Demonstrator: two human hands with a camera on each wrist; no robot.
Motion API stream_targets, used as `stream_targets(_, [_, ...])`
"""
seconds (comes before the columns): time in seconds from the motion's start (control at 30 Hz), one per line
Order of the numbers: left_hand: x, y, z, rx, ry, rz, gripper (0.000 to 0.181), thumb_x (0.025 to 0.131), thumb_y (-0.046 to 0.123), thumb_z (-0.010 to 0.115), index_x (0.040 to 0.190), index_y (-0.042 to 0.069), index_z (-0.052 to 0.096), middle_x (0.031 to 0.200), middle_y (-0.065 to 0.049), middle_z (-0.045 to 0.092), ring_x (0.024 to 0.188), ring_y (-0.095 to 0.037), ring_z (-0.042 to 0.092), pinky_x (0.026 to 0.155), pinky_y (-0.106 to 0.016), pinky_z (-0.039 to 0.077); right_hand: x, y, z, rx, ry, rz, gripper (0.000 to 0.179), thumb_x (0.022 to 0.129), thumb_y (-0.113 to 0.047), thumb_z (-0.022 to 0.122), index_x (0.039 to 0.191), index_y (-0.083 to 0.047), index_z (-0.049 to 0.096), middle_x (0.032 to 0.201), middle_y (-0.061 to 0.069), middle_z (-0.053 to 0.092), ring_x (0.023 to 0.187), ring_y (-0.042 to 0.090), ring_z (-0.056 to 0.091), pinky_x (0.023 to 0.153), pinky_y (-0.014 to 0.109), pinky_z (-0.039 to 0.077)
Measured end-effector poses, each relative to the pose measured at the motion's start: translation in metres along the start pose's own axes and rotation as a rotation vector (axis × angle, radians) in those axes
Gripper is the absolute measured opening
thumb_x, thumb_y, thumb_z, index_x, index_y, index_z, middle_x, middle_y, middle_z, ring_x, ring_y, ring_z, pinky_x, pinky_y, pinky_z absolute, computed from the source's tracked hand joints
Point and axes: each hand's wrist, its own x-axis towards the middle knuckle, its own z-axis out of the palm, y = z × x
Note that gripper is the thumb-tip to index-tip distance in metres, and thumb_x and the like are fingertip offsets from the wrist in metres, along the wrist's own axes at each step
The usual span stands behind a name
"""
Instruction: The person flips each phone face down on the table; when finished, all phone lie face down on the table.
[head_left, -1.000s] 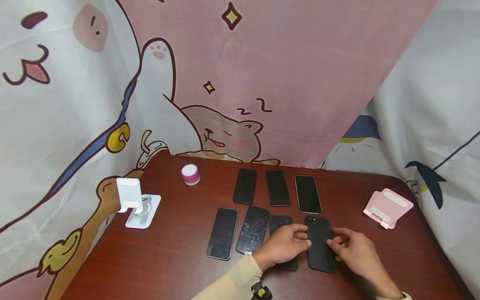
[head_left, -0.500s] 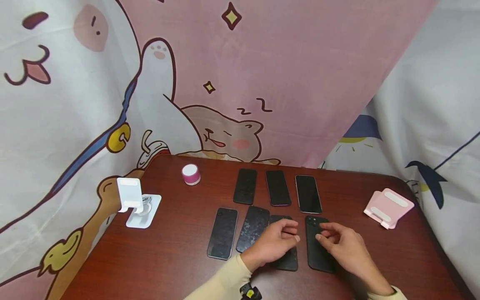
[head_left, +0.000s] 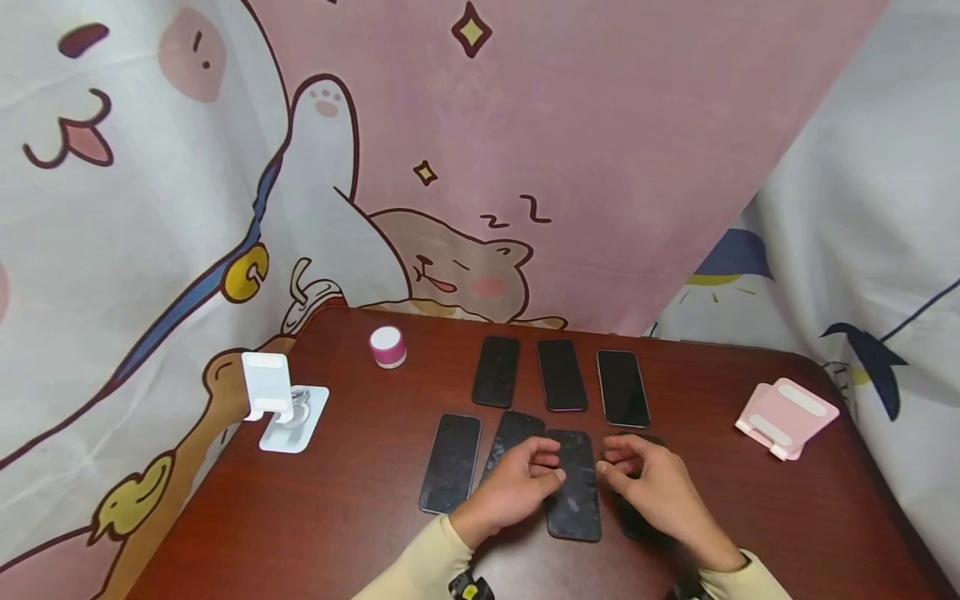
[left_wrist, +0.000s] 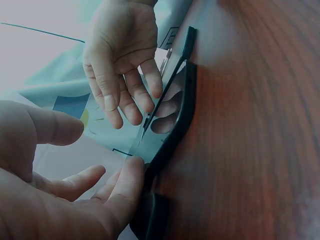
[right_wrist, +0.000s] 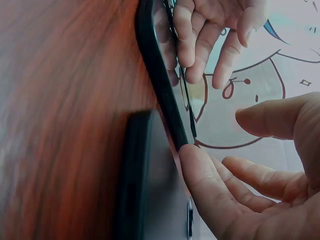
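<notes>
Seven phones lie in two rows on the table. My left hand (head_left: 513, 483) hovers over the cracked phone (head_left: 513, 433), fingers loosely bent, at the left edge of a dark phone (head_left: 576, 492) lying screen up. At that phone's right edge is my right hand (head_left: 656, 487), fingers also relaxed, covering much of a black phone (head_left: 633, 521) lying back up. The left wrist view has the left fingertips (left_wrist: 132, 167) close to a phone edge; contact is unclear. Right fingertips (right_wrist: 190, 152) are likewise by a phone edge in the right wrist view. Neither hand holds anything.
Another phone (head_left: 451, 462) lies at the front row's left end. Behind are three phones, left (head_left: 496, 371), middle (head_left: 562, 375) and right (head_left: 624, 387). A pink-white jar (head_left: 387, 348), white phone stand (head_left: 294, 421) and pink stand (head_left: 787, 417) stand around them on the table (head_left: 315, 517).
Both hands have shifted left, from around the black back-up phone to either side of the dark screen-up phone beside it. The phones appear to keep their places; the head view has shifted slightly.
</notes>
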Motion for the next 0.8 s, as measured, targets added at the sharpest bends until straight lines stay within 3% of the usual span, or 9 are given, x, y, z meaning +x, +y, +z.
stream_targets(0.37, [-0.012,0.006,-0.006,0.055,0.034,-0.027,0.046,0.099,0.018,0.069,0.140,0.000,0.060,0.135,-0.022,0.067,0.115,-0.029,0.071,0.093,-0.040,0.060,-0.002,-0.006,0.012,0.117,-0.058,0.070,0.047,0.093,-0.022,0.082,0.135,-0.006,0.067,0.127,0.013,0.074,0.101,0.018,0.076,0.063,0.025,0.061])
stream_targets(0.6, [-0.014,0.012,-0.004,0.046,0.032,-0.073,0.055,0.099,0.021,0.071,0.145,-0.004,0.053,0.140,-0.028,0.064,0.127,-0.037,0.067,0.099,-0.049,0.059,-0.004,-0.007,0.016,0.231,-0.083,0.129,0.051,0.093,-0.019,0.082,0.139,-0.004,0.064,0.134,0.018,0.070,0.107,0.023,0.075,0.065,0.029,0.064])
stream_targets(0.8, [-0.013,0.013,-0.001,0.063,0.058,-0.080,0.058,0.099,0.021,0.072,0.147,-0.003,0.051,0.138,-0.029,0.066,0.125,-0.036,0.069,0.101,-0.051,0.058,-0.006,-0.004,0.017,0.281,-0.080,0.126,0.050,0.094,-0.014,0.081,0.140,-0.003,0.064,0.138,0.020,0.067,0.111,0.026,0.073,0.067,0.029,0.065])
